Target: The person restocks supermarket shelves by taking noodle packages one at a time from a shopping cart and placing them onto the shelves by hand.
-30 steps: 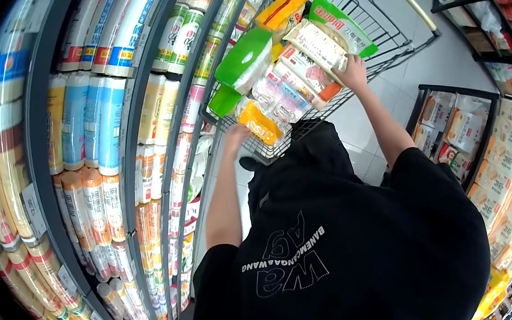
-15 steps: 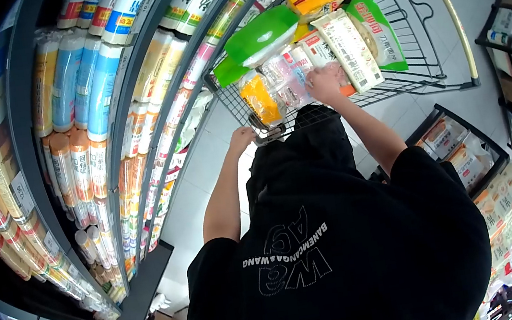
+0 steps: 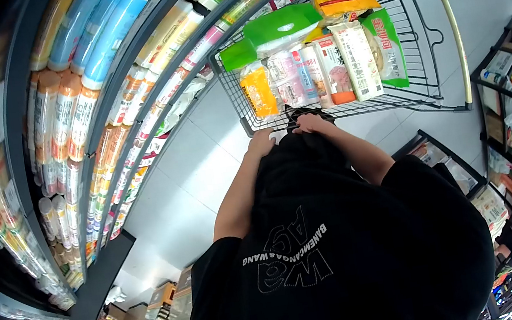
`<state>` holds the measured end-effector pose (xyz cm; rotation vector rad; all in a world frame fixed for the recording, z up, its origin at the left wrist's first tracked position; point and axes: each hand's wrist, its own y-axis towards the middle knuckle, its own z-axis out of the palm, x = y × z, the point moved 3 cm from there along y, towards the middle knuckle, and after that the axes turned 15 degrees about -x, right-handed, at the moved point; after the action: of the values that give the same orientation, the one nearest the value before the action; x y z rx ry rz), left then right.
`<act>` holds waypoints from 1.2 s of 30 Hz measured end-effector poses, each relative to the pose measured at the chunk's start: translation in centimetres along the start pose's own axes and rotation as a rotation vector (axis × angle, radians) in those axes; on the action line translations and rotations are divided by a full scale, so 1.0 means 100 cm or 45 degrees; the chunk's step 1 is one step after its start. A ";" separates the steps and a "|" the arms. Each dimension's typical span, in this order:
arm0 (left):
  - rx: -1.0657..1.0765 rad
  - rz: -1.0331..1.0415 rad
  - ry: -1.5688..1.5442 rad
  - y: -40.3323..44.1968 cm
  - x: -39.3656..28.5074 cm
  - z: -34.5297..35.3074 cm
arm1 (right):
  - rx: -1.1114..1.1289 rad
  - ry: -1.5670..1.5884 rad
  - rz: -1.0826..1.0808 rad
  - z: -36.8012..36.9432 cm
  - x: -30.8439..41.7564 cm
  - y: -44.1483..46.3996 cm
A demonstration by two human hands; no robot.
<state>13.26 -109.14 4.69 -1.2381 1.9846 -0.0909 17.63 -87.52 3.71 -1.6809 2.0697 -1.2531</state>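
Lining the left, glossy plastic-wrapped cylinders [image 3: 57, 126] stand tightly packed, presumably to save space. The left hand [image 3: 261, 143] and right hand [image 3: 315, 123] are close but apart at the near side of the wire cart [image 3: 445, 108]; whether either grips it, I cannot tell. Inside, a shiny yellow pouch [image 3: 258, 91], long flat white pack [image 3: 356, 61] and green-edged bag [image 3: 388, 46] lie side by side, likely for a snug fit, before the smooth pale handle [image 3: 453, 34].

The cart [image 3: 435, 109] looks metal; the green packet [image 3: 284, 25], glossy plastic.
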 end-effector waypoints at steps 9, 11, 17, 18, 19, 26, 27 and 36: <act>0.018 0.024 0.361 -0.031 -0.003 0.006 | -0.253 -0.311 0.124 0.034 0.015 -0.007; -0.143 0.068 0.327 -0.041 0.013 0.016 | -0.458 -0.270 0.129 0.037 0.021 -0.024; -0.211 0.051 0.250 -0.083 0.033 0.030 | -1.255 0.224 -0.065 0.021 -0.043 -0.151; -0.240 0.070 0.211 -0.087 0.040 0.036 | -1.259 0.115 0.105 0.022 -0.082 -0.171; -0.267 0.084 0.173 -0.093 0.048 0.040 | -1.255 0.022 0.299 0.023 -0.117 -0.200; -0.594 0.186 -0.402 -0.155 0.100 0.079 | -0.708 -0.634 0.685 0.035 -0.351 -0.379; -0.603 0.182 -0.383 -0.165 0.097 0.082 | -0.668 -0.720 0.642 0.027 -0.356 -0.397; -1.038 0.125 -0.281 -0.230 0.102 0.143 | -0.900 -1.053 0.559 -0.160 -0.420 -0.376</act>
<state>37.01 -124.54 -1.05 -1.5390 1.9265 0.9454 48.64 -42.93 25.67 -1.4302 2.1836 0.3327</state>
